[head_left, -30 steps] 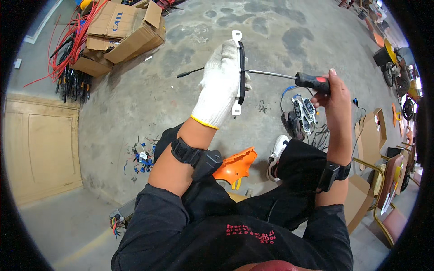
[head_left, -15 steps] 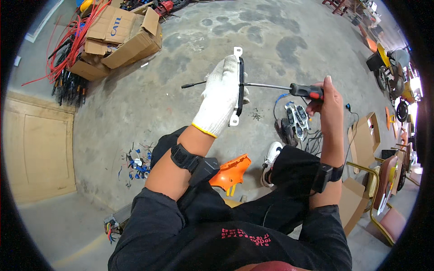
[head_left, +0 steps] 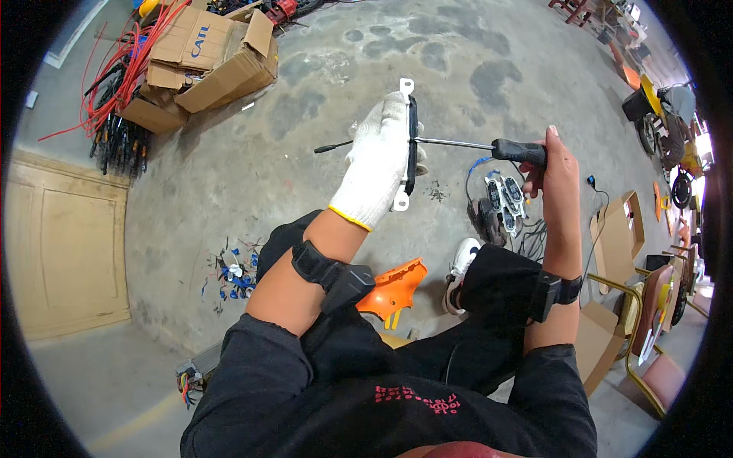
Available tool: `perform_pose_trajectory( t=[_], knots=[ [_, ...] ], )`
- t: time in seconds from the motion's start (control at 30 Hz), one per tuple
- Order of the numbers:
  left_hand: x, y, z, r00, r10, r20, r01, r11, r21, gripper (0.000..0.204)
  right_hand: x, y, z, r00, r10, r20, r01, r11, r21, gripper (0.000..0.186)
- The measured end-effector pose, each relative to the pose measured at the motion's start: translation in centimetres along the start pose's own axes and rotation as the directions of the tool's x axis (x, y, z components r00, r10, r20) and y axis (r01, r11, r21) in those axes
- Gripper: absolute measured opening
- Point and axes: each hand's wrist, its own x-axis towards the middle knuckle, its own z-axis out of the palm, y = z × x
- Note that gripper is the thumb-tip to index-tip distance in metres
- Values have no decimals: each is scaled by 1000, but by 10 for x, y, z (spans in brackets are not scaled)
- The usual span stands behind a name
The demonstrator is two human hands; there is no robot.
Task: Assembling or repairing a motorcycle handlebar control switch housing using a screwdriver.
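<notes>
My left hand [head_left: 376, 156], in a white knit glove with a yellow cuff edge, is closed around a slim black and white part [head_left: 412, 145] with a holed white tab at each end. The part stands edge-on to the view, so its faces are mostly hidden. A thin black lead with a thicker end [head_left: 328, 148] sticks out on the glove's left side. My bare right hand [head_left: 556, 164] grips the black handle of a screwdriver [head_left: 519, 151]. Its shaft points left and its tip meets the part's right side, near the middle.
Several white and black parts [head_left: 505, 202] lie on the floor with dark cables. An orange plastic shell [head_left: 393, 288] sits between my legs. Connectors and wire scraps [head_left: 235, 273] lie at left. Cardboard boxes [head_left: 217, 57] with red cable stand far left; chairs [head_left: 658, 305] stand at right.
The screwdriver handle has turned: its red patch, seen before, no longer shows. My right fingers have shifted slightly around it. The held part stays in nearly the same place.
</notes>
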Motion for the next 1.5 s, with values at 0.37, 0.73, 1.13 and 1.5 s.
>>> perform_pose_trajectory(
  t=[0.37, 0.73, 1.13, 1.5],
  knots=[
    [3, -1, -9, 997, -68, -26, 68, 998, -18, 48, -1, 2, 3, 965, -256, 51, 226, 919, 323, 38],
    [1, 3, -9, 993, -60, -103, 51, 995, -86, 47, -7, 3, 11, 942, -305, 139, 253, 920, 300, 57],
    [8, -4, -7, 995, -60, -82, 52, 995, -89, 45, -4, 1, 16, 982, -188, 16, 175, 941, 288, 41],
    [6, 1, -3, 992, -65, -112, 51, 991, -127, 43, 1, 6, 5, 995, 66, 73, -61, 996, -63, 44]
  ],
)
